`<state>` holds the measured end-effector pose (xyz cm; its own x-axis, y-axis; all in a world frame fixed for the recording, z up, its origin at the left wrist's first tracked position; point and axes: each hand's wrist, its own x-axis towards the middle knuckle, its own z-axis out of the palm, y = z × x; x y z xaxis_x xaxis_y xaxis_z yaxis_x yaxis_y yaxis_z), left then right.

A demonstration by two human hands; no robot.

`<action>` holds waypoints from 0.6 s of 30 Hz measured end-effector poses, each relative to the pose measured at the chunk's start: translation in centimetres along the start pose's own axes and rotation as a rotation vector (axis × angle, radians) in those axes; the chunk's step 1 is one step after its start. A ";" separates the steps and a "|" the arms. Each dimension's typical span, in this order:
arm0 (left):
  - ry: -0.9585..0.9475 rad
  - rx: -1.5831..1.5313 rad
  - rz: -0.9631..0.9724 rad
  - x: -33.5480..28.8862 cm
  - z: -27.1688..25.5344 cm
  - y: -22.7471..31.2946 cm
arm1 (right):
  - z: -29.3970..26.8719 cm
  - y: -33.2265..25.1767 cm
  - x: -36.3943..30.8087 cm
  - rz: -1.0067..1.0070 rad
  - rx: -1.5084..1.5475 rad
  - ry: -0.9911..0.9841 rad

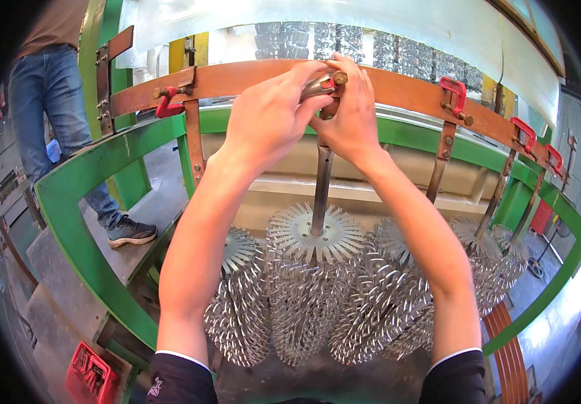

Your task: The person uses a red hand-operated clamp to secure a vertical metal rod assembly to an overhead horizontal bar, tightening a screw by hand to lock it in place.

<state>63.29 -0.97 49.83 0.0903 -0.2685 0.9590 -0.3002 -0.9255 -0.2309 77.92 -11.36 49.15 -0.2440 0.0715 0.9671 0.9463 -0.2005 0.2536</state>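
One silvery metal piece (312,89), pinched in the left hand (263,111), slants long-axis up toward the right hand (352,111), curled beside a mostly hidden red clamp (329,84), grip unclear; copper-coloured bar (236,79) just behind, spiked steel rollers (304,296) below both hands, grey floor (165,176) left.

The left grip (270,111) and right grip (349,111) hid much of a silver piece (315,88) and a red clamp (329,83), a person (55,94) to their left was cut off above, and small contents (91,374) of the red bin (74,378) below-left looked indistinct.
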 end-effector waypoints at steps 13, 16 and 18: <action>0.188 0.430 -0.425 1.8 4.5 5.3 | 5.7 0.7 -0.3 0.221 0.747 0.176; 0.268 0.408 -0.533 1.5 5.3 5.0 | 5.2 0.7 0.1 0.109 0.457 0.148; 0.315 0.532 -0.276 2.0 5.0 3.9 | 4.3 1.2 0.2 0.033 0.249 0.136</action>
<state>67.01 -6.47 50.02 -0.2086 0.0121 0.9779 0.2100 -0.9760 0.0569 79.87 -7.38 49.56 -0.2227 -0.0660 0.9727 0.9730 0.0468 0.2259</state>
